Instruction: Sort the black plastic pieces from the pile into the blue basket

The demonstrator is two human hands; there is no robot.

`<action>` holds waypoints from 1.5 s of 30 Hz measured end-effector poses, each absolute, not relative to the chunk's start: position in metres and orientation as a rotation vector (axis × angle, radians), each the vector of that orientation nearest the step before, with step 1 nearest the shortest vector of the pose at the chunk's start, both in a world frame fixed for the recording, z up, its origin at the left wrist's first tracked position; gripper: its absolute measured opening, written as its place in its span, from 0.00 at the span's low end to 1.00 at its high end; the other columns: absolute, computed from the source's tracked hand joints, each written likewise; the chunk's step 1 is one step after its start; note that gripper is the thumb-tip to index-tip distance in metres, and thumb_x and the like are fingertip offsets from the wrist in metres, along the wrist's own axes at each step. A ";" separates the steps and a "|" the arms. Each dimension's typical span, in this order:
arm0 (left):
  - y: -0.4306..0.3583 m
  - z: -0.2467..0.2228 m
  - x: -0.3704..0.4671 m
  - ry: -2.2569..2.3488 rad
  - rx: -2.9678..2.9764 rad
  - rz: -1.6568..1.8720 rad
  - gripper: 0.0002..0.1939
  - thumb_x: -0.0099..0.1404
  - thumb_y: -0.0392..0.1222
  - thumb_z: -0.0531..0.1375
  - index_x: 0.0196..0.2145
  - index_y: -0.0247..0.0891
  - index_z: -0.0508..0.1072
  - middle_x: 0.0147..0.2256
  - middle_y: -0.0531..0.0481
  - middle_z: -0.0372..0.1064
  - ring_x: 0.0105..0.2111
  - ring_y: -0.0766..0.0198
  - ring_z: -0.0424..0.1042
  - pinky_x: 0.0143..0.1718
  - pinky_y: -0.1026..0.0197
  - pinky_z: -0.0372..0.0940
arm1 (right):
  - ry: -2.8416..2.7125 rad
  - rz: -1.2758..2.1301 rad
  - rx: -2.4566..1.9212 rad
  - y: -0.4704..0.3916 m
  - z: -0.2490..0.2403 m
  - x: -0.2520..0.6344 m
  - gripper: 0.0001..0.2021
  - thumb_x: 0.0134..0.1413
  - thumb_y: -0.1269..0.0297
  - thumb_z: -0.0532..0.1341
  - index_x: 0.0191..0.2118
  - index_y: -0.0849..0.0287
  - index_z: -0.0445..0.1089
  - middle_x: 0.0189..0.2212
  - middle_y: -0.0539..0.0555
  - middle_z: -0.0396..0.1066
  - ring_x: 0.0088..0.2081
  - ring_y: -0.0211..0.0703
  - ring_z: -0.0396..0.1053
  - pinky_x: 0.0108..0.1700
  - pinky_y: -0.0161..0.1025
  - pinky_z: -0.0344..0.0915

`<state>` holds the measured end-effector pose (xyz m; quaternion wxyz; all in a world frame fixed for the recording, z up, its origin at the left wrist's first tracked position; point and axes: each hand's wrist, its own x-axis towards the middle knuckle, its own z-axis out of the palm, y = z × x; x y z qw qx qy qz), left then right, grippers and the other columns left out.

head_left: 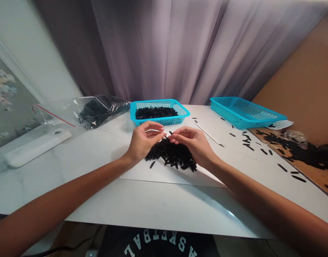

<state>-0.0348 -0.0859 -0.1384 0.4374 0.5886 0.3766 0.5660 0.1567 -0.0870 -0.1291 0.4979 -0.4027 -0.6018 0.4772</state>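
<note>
Over a heap of small black strips (177,153) on a white sheet, both hands come close together. My left hand (144,142) is closed, thumb and forefinger pinching near the end of a small black strip (166,137). Facing it, my right hand (190,140) pinches a small black strip (170,133) between thumb and fingers. Whether these are two strips or two ends of one, I cannot tell. Just behind the hands stands a blue basket (160,121) holding many similar strips. One loose strip (152,164) lies left of the heap.
At the back right stands a second blue basket (241,123). A thin white pen-like tool (209,134) lies before it, among scattered strips (248,144). Left are a clear bag (100,109) of black pieces and a long white device (38,148). More black pieces (311,155) cover a brown board.
</note>
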 end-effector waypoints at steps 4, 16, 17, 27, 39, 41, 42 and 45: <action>-0.085 -0.139 -0.036 0.981 1.549 1.383 0.11 0.61 0.41 0.69 0.41 0.37 0.77 0.40 0.47 0.78 0.40 0.58 0.81 0.43 0.57 0.75 | -1.387 1.260 -0.964 -0.088 -0.127 0.157 0.09 0.46 0.61 0.74 0.31 0.59 0.79 0.29 0.54 0.80 0.32 0.42 0.76 0.39 0.42 0.72; -0.088 -0.128 -0.043 0.996 1.848 1.406 0.05 0.64 0.41 0.69 0.36 0.39 0.83 0.36 0.47 0.81 0.36 0.60 0.79 0.38 0.59 0.73 | -1.454 1.182 -0.940 -0.095 -0.119 0.157 0.09 0.47 0.61 0.74 0.35 0.57 0.81 0.29 0.53 0.82 0.33 0.45 0.80 0.42 0.45 0.76; -0.088 -0.128 -0.043 0.994 1.851 1.410 0.05 0.64 0.42 0.69 0.36 0.39 0.83 0.35 0.48 0.81 0.36 0.60 0.79 0.39 0.59 0.73 | -1.449 1.193 -0.939 -0.095 -0.119 0.157 0.10 0.46 0.60 0.75 0.35 0.57 0.81 0.29 0.54 0.82 0.33 0.45 0.80 0.42 0.45 0.76; -0.088 -0.127 -0.043 0.955 1.913 1.428 0.04 0.64 0.42 0.69 0.36 0.40 0.83 0.36 0.49 0.81 0.35 0.62 0.78 0.34 0.62 0.72 | -1.409 1.206 -0.904 -0.094 -0.120 0.157 0.10 0.45 0.62 0.75 0.34 0.57 0.80 0.30 0.53 0.83 0.34 0.43 0.80 0.42 0.42 0.75; -0.088 -0.125 -0.043 0.952 1.927 1.435 0.05 0.64 0.43 0.69 0.36 0.41 0.83 0.35 0.48 0.81 0.35 0.62 0.78 0.33 0.62 0.71 | -1.462 1.174 -0.903 -0.094 -0.120 0.159 0.08 0.50 0.59 0.73 0.34 0.57 0.80 0.29 0.53 0.82 0.33 0.44 0.79 0.42 0.44 0.74; -0.086 -0.125 -0.044 0.950 1.943 1.435 0.05 0.64 0.43 0.69 0.36 0.41 0.83 0.35 0.48 0.81 0.35 0.62 0.78 0.33 0.62 0.70 | -1.474 1.168 -0.896 -0.094 -0.120 0.160 0.08 0.51 0.60 0.73 0.33 0.58 0.80 0.29 0.53 0.81 0.32 0.43 0.78 0.42 0.43 0.74; -0.086 -0.126 -0.044 0.950 1.954 1.434 0.05 0.65 0.43 0.69 0.36 0.41 0.83 0.35 0.48 0.81 0.35 0.62 0.78 0.33 0.62 0.70 | -1.478 1.167 -0.892 -0.093 -0.120 0.160 0.07 0.51 0.60 0.72 0.33 0.58 0.80 0.29 0.53 0.81 0.32 0.42 0.78 0.41 0.43 0.73; -0.087 -0.127 -0.045 0.957 1.992 1.425 0.05 0.66 0.44 0.68 0.36 0.41 0.83 0.36 0.48 0.82 0.36 0.61 0.78 0.33 0.62 0.71 | -1.487 1.162 -0.888 -0.092 -0.120 0.160 0.07 0.52 0.60 0.72 0.33 0.58 0.81 0.28 0.53 0.81 0.32 0.42 0.77 0.41 0.42 0.73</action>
